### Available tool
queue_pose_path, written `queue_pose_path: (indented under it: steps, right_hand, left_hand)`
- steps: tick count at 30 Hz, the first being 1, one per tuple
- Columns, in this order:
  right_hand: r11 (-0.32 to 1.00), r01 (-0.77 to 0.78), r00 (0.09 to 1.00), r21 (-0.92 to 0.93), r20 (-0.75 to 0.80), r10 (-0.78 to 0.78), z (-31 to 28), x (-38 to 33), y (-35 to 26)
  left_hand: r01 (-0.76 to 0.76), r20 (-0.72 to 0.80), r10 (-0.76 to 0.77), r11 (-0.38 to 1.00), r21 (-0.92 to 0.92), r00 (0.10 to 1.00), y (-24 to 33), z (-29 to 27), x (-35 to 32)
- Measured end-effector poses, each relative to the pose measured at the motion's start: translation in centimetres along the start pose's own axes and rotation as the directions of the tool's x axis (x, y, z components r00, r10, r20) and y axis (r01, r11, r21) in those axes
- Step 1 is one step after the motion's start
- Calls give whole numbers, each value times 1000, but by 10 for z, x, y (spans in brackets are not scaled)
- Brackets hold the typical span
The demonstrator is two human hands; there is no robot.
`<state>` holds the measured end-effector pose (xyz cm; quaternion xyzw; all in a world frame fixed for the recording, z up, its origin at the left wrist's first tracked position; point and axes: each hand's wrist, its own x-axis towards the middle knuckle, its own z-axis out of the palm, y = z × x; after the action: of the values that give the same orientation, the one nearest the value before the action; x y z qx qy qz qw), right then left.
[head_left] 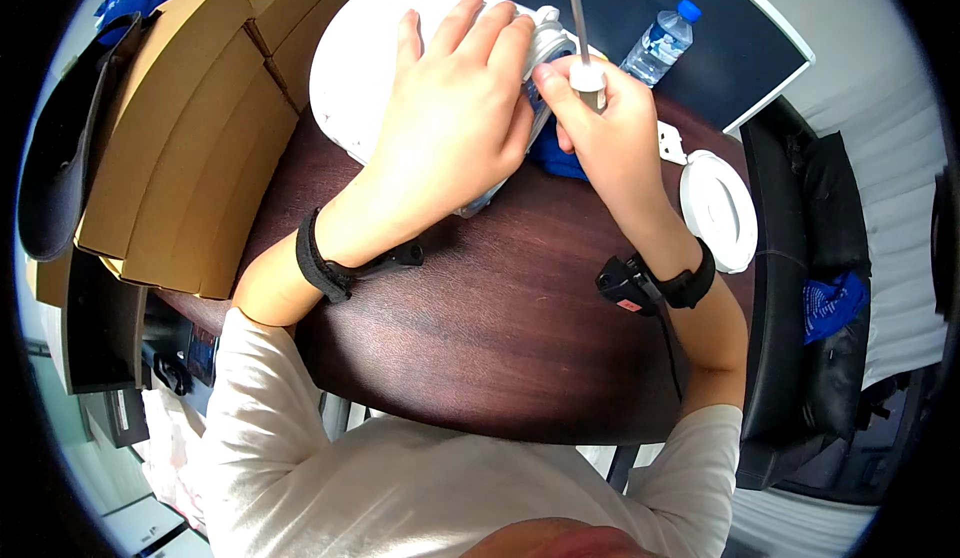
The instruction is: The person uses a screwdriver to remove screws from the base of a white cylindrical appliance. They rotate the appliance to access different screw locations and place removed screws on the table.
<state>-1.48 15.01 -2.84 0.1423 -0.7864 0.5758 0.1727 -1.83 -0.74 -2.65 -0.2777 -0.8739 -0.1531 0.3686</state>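
Observation:
My left hand lies spread over the flat top of a white rounded appliance, its fingers apart. Beside it my right hand is closed, with the thumb close to white ring-shaped parts on the appliance's right side. A thin grey rod with a white collar runs down between that thumb and the fingers; its lower end is hidden by the hand. What the curled fingertips touch cannot be made out. Something blue lies on the table under my right hand.
Cardboard boxes stand at the left of the dark wooden table. A dark blue panel borders the far side, with a blue-capped water bottle before it. A white ring-like disc and a white socket strip lie right.

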Motion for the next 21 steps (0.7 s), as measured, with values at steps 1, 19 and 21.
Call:
queue_pose_path:
  steps: [1,19,21]
  right_hand:
    - [1000,16,1000,5,-3,-16,2,1,1]
    - [846,416,906,-333,72,-417,-10,5,-2]
    - [935,236,972,-263,48,-232,-8,3,-6]
  left_hand:
    - [-1,-2,1,1000,3,1000,0,0,0]
    - [2,16,-2,1000,27,1000,1,-1,-1]
    - [4,0,-4,1000,13,1000,0,1,0]
